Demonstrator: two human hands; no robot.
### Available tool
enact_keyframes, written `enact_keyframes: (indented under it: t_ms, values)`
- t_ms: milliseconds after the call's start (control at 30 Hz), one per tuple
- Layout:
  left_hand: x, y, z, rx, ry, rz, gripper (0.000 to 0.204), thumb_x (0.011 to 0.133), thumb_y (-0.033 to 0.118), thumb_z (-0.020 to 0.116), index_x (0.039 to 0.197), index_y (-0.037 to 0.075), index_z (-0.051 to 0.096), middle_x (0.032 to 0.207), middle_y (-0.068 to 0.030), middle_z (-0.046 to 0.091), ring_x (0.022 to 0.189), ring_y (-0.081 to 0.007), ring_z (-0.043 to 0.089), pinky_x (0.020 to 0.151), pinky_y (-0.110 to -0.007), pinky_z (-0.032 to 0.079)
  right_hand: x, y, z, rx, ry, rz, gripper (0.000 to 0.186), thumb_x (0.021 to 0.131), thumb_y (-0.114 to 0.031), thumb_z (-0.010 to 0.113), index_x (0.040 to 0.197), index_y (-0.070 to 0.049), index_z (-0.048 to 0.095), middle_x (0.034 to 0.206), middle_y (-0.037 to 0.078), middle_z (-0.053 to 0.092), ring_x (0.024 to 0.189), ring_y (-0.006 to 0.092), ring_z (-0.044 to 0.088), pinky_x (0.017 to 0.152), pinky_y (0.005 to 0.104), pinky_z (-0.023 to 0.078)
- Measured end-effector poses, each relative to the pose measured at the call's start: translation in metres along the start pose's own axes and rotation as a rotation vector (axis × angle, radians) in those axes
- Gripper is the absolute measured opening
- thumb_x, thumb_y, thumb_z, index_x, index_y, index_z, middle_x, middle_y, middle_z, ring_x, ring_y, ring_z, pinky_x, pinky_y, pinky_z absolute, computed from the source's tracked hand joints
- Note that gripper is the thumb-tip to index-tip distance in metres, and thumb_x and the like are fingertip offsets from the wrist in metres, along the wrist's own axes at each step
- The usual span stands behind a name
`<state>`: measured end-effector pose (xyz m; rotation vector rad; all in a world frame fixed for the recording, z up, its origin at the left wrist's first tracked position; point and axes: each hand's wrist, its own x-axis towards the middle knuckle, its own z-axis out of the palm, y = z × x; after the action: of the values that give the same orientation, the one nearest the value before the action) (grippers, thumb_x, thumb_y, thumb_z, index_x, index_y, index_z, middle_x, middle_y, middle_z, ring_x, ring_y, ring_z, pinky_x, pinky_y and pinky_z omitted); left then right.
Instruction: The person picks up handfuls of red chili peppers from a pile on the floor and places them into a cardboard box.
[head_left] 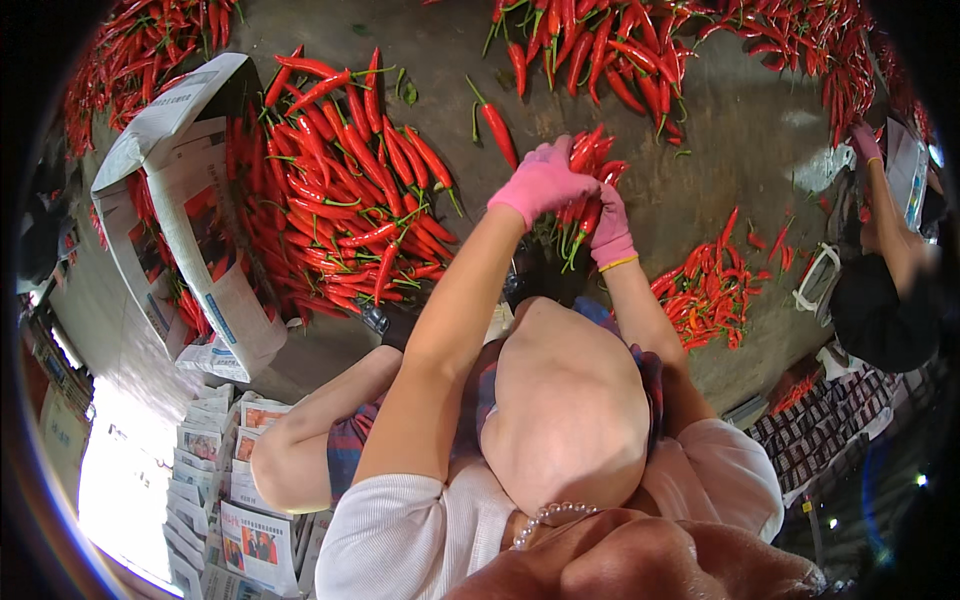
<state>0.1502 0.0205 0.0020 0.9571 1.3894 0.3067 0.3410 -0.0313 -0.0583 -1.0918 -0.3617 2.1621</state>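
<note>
Both of my hands wear pink gloves and meet around a bunch of red chili peppers point(592, 153) above the floor. My left hand point(545, 184) wraps the bunch from its left side. My right hand point(612, 230) closes on it from the right, lower down. Green stems hang below between the two hands. A single chili pepper point(496, 136) lies on the floor just left of my left hand. Further left spreads a big heap of chili peppers point(350, 200), beside a folded newspaper sheet point(215, 255) standing over part of it.
More chili piles point(620, 40) lie at the far side. A smaller pile of chili peppers point(705, 295) is to the right of my right forearm. Stacked newspapers point(262, 545) sit at lower left. At the right edge another person's gloved hand point(866, 142) touches chili peppers.
</note>
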Motion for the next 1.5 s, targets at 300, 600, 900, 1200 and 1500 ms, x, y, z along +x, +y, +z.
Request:
enact_keyframes:
  t_ms: [300, 600, 900, 1200, 1500]
  values:
    - [-0.018, 0.015, -0.099, 0.116, -0.128, -0.024, 0.076, 0.07, 0.038, 0.073, 0.131, 0.002, 0.049, 0.122, -0.0204, 0.061, 0.113, -0.0344, 0.06, 0.095, -0.04, 0.048, 0.048, 0.036, 0.089, 0.412, 0.019, 0.159, 0.035, 0.092, -0.033, 0.054, 0.114, -0.006, 0.062, 0.107, 0.008, 0.069, 0.099, 0.0222, 0.065, 0.09, 0.0384, 0.053]
    - [-0.02, -0.002, -0.055, 0.382, 0.123, 0.064, 0.081, 0.069, 0.051, 0.07, 0.134, 0.008, 0.048, 0.123, -0.0229, 0.06, 0.113, -0.0429, 0.054, 0.1, -0.044, 0.043, 0.036, 0.019, 0.053, -0.233, -0.056, -0.114, 0.033, 0.098, -0.021, 0.041, 0.112, 0.002, 0.061, 0.113, 0.011, 0.065, 0.105, 0.0202, 0.061, 0.097, 0.0369, 0.047]
    - [-0.063, -0.056, -0.076, -1.05, 0.612, 0.222, 0.058, 0.086, 0.017, 0.07, 0.135, 0.003, 0.042, 0.095, -0.0109, 0.069, 0.078, -0.0152, 0.066, 0.065, -0.026, 0.052, 0.115, -0.053, 0.198, -0.689, -0.395, 0.059, 0.043, 0.081, -0.004, 0.067, 0.123, 0.001, 0.057, 0.097, -0.002, 0.063, 0.08, 0.0054, 0.055, 0.072, 0.0229, 0.047]
    - [-0.044, -0.132, -0.193, -1.781, 0.539, 0.786, 0.032, 0.095, 0.02, 0.058, 0.123, 0.004, 0.06, 0.122, -0.0089, 0.065, 0.116, -0.0242, 0.06, 0.107, -0.042, 0.044, 0.256, 0.007, 0.374, -1.477, -0.771, 0.252, 0.021, 0.077, -0.015, 0.064, 0.091, -0.001, 0.057, 0.071, 0.0, 0.056, 0.066, 0.0078, 0.049, 0.061, 0.0249, 0.042]
    - [-0.066, -0.108, -0.159, -1.503, 0.536, 0.487, 0.022, 0.09, 0.019, 0.065, 0.105, 0.003, 0.066, 0.08, -0.0058, 0.07, 0.068, -0.0159, 0.066, 0.061, -0.027, 0.05, 0.195, -0.008, 0.295, -0.836, -0.529, 0.101, 0.054, 0.076, -0.005, 0.062, 0.129, 0.001, 0.049, 0.091, 0.003, 0.063, 0.077, 0.0075, 0.056, 0.066, 0.023, 0.046]
